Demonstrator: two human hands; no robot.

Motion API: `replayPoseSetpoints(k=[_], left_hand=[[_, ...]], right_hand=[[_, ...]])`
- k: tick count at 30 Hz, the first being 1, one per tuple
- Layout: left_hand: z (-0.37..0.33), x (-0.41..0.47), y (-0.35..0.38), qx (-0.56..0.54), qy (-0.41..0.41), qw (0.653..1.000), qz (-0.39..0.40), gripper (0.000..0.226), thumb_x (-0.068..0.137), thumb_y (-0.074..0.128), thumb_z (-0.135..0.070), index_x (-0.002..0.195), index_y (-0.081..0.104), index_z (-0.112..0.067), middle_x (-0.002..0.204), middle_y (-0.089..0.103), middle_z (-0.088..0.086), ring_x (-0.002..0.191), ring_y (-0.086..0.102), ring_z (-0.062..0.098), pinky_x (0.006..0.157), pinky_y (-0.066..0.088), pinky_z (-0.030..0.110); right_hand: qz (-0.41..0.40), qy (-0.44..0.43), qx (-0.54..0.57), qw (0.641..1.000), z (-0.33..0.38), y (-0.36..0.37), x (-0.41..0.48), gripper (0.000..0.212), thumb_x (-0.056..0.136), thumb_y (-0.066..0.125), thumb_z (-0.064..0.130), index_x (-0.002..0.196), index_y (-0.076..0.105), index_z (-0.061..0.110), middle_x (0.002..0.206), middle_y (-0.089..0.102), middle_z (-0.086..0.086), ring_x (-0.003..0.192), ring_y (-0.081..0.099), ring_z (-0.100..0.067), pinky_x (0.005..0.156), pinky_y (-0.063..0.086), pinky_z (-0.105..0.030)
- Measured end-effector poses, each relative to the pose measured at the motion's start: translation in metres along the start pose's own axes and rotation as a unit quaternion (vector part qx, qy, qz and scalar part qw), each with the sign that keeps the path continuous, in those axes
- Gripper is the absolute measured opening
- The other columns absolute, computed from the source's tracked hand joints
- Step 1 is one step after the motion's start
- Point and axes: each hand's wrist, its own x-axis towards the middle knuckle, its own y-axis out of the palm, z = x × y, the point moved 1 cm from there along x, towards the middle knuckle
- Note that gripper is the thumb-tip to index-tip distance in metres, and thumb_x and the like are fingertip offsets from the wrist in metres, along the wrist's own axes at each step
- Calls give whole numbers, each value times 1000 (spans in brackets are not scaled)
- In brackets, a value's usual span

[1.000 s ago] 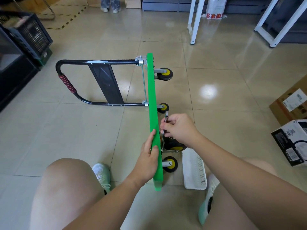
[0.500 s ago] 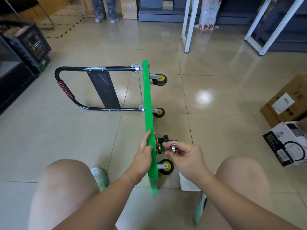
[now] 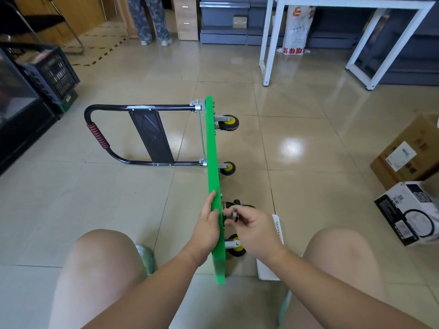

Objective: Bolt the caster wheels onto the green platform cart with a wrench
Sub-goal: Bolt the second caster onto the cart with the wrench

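Metal fastener, not the wrench, is now being pinched by the right hand, likely for hand-threading; the left hand is gripping the green platform cart.

A glossy beige tiled floor fills the room. A black crate sits at the far left. At the back stand a white table frame, a printed sack, a wooden drawer cabinet and someone's legs in patterned trousers. At the right, a cardboard box stands just behind a black-and-white box. A white perforated basket lies on the floor.
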Motion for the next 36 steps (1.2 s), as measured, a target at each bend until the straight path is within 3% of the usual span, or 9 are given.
replayPoseSetpoints(k=[4, 8, 13, 17, 24, 28, 30, 32, 36], left_hand=[[-3, -4, 4, 10, 23, 999, -23, 52, 112, 30, -14, 159, 31, -37, 150, 44, -14, 138, 41, 4, 109, 30, 14], [5, 1, 3, 50, 38, 998, -32, 52, 112, 30, -17, 160, 28, -35, 157, 36, -13, 137, 36, -2, 101, 26, 2], [13, 6, 2, 64, 48, 996, -42, 51, 112, 31, -23, 159, 29, -42, 160, 37, -9, 143, 36, 5, 117, 26, 20], [14, 7, 2, 71, 52, 995, -42, 51, 112, 31, -23, 159, 29, -43, 159, 38, -10, 146, 36, 6, 124, 25, 29], [18, 7, 2, 65, 65, 995, -31, 50, 113, 30, -24, 160, 28, -42, 159, 36, -14, 143, 36, 2, 113, 25, 13], [20, 9, 1, 63, 74, 995, -32, 51, 112, 31, -20, 159, 29, -39, 159, 39, -13, 141, 37, -2, 98, 23, -7], [21, 9, 0, 64, 80, 994, -30, 51, 113, 31, -19, 160, 28, -38, 159, 41, -12, 133, 42, -14, 96, 24, -8], [21, 9, 0, 64, 83, 994, -24, 51, 113, 30, -17, 162, 28, -33, 153, 45, -11, 111, 47, -28, 88, 29, -7], [20, 8, 0, 50, 76, 996, -14, 51, 113, 30, -14, 161, 28, -31, 118, 58, -13, 80, 55, -16, 75, 42, 1]], right_hand=[[7, 15, -23, 1000, 7, -6, 30, 21, 85, 72, 1, 83, 72, 22, 84, 74, 7, 84, 69, -11, 85, 54, -23], [31, 86, 4, 996, 10, -9, 62, 18, 89, 70, 2, 84, 72, 20, 81, 75, 10, 84, 72, -6, 81, 59, -24], [63, 140, -19, 988, 11, -11, 96, 12, 92, 69, 8, 94, 69, 20, 91, 75, -2, 84, 74, -14, 76, 62, -30], [95, 142, -57, 984, 14, -10, 107, 4, 91, 70, 12, 94, 71, 14, 88, 76, -8, 83, 75, -23, 76, 63, -34], [18, 77, -11, 997, 44, -37, 71, 9, 87, 74, 6, 88, 75, 15, 86, 77, 5, 83, 73, -7, 78, 58, -20], [-6, 78, 38, 996, 36, -36, 33, 23, 80, 76, -5, 82, 77, 18, 86, 78, 4, 85, 73, -11, 83, 57, -24], [-13, 91, 67, 993, 28, -30, 19, 26, 79, 74, -12, 83, 76, 14, 82, 77, 7, 79, 72, -6, 78, 56, -19], [-14, 86, 74, 993, 21, -22, 7, 31, 79, 73, -14, 83, 76, 16, 83, 77, 9, 80, 72, -4, 80, 54, -17], [-21, 55, 81, 995, 7, -11, -8, 46, 80, 69, -19, 81, 78, 26, 93, 78, 3, 88, 73, -12, 83, 56, -23]])
